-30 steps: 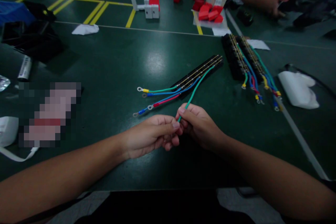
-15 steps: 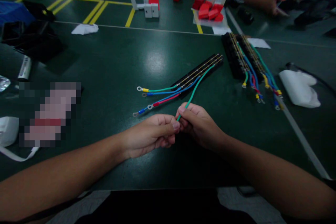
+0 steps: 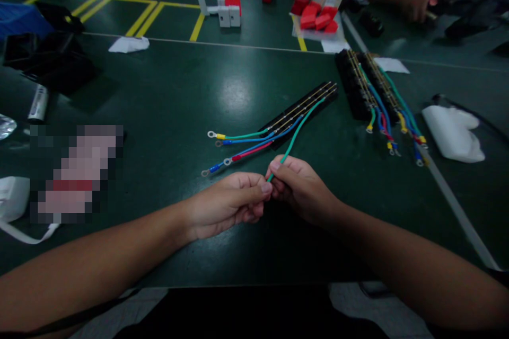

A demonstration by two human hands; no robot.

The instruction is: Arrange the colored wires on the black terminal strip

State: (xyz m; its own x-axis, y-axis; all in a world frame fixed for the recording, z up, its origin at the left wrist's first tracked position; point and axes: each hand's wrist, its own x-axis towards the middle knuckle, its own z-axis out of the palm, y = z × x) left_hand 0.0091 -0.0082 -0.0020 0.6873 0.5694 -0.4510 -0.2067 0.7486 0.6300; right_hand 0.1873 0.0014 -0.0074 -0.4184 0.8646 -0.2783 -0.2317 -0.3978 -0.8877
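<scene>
A green wire (image 3: 293, 139) runs from the far end of a black strip (image 3: 304, 111) with brass-coloured rails down to my hands. My left hand (image 3: 234, 201) pinches its near end between thumb and fingers, hiding the tip. Just beside it, my right hand (image 3: 304, 188) is closed on the same wire a little higher up. Several other wires leave the strip toward the left: a green one with a yellow-sleeved ring terminal (image 3: 212, 134), blue ones with blue sleeves, and a red wire (image 3: 252, 152) that also ends in a ring terminal.
Two similar wired strips (image 3: 371, 85) lie to the right, near a white plastic object (image 3: 453, 133). Red parts (image 3: 318, 17) and white blocks (image 3: 229, 16) stand at the back. Black bins (image 3: 47, 58) and a blurred-out object (image 3: 77, 175) are on the left. Across the table, another person's hand (image 3: 423, 5) shows.
My hands and the green wire look almost unmoved. Across the table, the other person's hand has shifted slightly.
</scene>
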